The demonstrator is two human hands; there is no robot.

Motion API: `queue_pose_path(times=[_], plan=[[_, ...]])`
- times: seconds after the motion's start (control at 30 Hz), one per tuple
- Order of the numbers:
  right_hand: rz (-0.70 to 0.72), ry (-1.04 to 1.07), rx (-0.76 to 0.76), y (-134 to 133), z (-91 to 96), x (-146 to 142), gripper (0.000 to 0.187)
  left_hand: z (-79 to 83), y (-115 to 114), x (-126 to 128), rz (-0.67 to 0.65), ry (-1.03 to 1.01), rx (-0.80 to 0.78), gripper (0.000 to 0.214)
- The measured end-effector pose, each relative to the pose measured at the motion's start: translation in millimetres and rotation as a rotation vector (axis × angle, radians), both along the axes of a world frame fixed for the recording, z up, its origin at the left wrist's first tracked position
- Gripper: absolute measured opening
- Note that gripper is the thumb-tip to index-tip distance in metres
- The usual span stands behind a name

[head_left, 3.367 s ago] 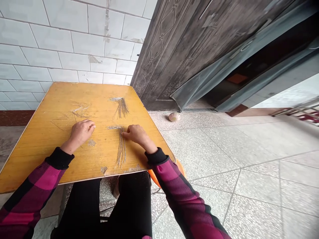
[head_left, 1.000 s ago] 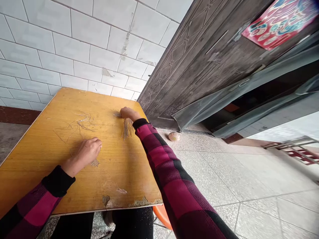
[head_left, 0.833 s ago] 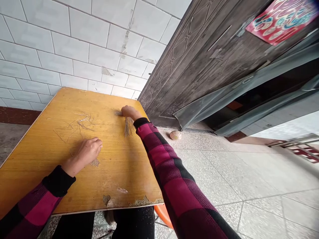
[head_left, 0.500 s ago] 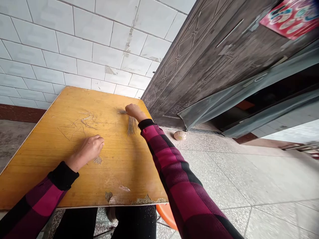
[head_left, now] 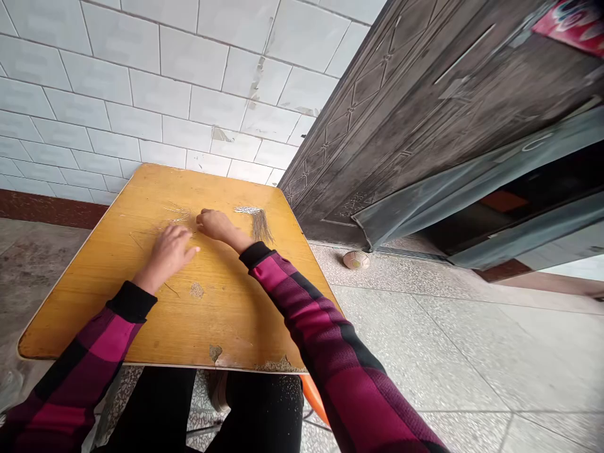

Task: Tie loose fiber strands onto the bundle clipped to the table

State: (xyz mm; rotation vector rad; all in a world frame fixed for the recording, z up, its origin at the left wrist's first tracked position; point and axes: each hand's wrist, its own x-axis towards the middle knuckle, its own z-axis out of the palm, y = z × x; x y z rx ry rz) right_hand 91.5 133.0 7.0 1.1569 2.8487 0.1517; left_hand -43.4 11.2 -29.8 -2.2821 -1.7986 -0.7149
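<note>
A yellow wood-veneer tabletop (head_left: 226, 314) lies before me. Near its far edge rests a bundle of thin brown fibres (head_left: 259, 225), its pale ends lined up and pointing left. Left of it lie loose thin strands (head_left: 175, 214). My right hand (head_left: 214, 224) rests between them, fingertips bunched on the table next to the strands and apart from the bundle. My left hand (head_left: 167, 251) lies just below the strands, fingers slightly apart and holding nothing I can see. Whether my right fingers pinch a fine strand is too small to tell.
A dark embossed metal door (head_left: 401, 126) stands beyond the table's right side, and a white tiled wall (head_left: 141, 107) rises behind it. A small round pale object (head_left: 356, 260) sits on the speckled floor. An orange stool edge (head_left: 311, 399) shows below the chipped near table edge.
My right hand has moved left off the fibre bundle to the loose strands, leaving the bundle uncovered. My left hand has slid farther up the table. The view has turned slightly.
</note>
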Motion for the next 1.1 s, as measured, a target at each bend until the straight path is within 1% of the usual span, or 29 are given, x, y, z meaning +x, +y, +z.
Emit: queue_pose_path(times=[0.07,0.13,0.23,0.3,0.43,0.5,0.57,0.63,0.73,0.83,0.9,0.97,1.03,1.1], plan=[[-0.025,-0.012,-0.003,1.6,-2.8,-10.8,0.026,-5.2,-5.7,12.1,-0.059,0.083,-0.063,0.044],[-0.044,-0.026,-0.006,4.0,-5.2,-16.8,0.025,-9.8,-11.0,20.2,-0.07,0.163,-0.15,0.048],[-0.057,-0.03,0.001,3.2,-7.1,-18.6,0.024,-13.4,-14.2,22.1,-0.031,0.24,-0.259,0.039],[-0.061,-0.016,0.01,-0.5,-5.9,-16.1,0.024,-14.1,-12.9,18.6,0.013,0.252,-0.29,0.037],[-0.062,0.035,0.026,-10.5,5.8,-5.4,0.024,-16.1,-6.8,10.3,0.118,0.19,-0.278,0.037],[-0.053,0.105,0.022,-15.1,14.4,1.5,0.022,-17.7,-4.0,7.8,0.147,0.152,-0.218,0.035],[-0.029,0.234,-0.017,-19.0,22.0,8.6,0.018,-18.2,-2.4,6.8,0.151,0.131,-0.144,0.032],[-0.006,0.412,-0.123,-22.5,26.8,15.3,0.015,-16.2,-2.0,6.8,0.15,0.109,-0.086,0.027],[-0.031,0.726,-0.361,-27.7,27.9,24.3,0.013,-8.5,-3.6,8.1,0.131,0.032,-0.01,0.022],[-0.078,0.986,-0.583,-35.2,25.1,31.9,0.019,-0.8,-6.1,9.7,0.082,-0.037,0.099,0.027],[-0.076,1.063,-0.722,-42.1,22.5,36.7,0.022,-0.2,-6.5,9.9,0.045,-0.019,0.141,0.031],[-0.071,1.101,-0.839,-49.8,19.1,41.8,0.026,-4.0,-4.9,8.8,0.025,0.021,0.125,0.034],[-0.079,1.127,-0.913,-57.6,13.7,47.4,0.032,-10.2,-1.7,6.9,0.041,0.03,0.087,0.037],[-0.103,1.15,-0.948,-64.3,5.4,53.1,0.035,-15.3,1.9,5.0,0.068,0.017,0.063,0.042]])
